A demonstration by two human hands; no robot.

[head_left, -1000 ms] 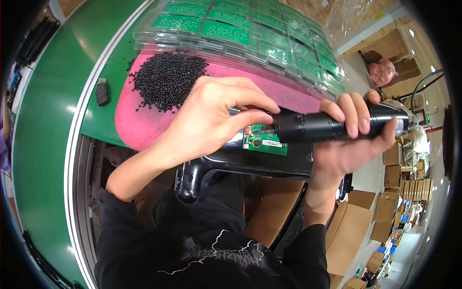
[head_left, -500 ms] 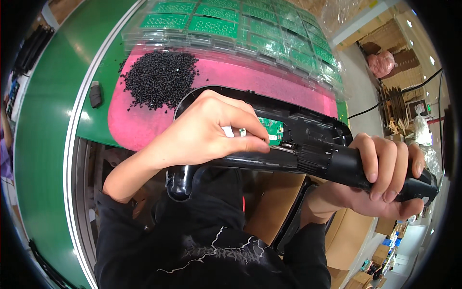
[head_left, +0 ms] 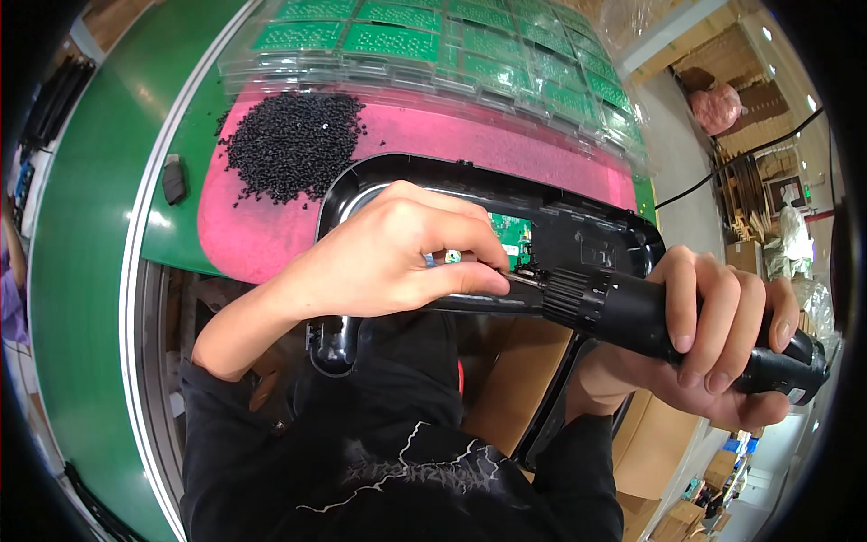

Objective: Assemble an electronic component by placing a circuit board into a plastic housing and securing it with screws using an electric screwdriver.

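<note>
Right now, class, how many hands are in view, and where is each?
2. The left hand rests on the black plastic housing, pinching at the driver tip. The right hand grips the black electric screwdriver at lower right. No other hands show.

The left hand (head_left: 397, 253) comes in from the lower left, its bare forearm slanting up from a pushed-back black sleeve. The wrist is bent so the back of the hand faces up, knuckles raised. Its fingers (head_left: 470, 239) curl downward and to the right, and the thumb presses in beneath them, the tips pinched close together. The right hand (head_left: 713, 334) enters from the lower right, palm turned upward. Its fingers wrap over the top in a closed fist-like grip, nails showing, with the thumb hidden beneath. The two hands sit near each other, not touching.
</note>
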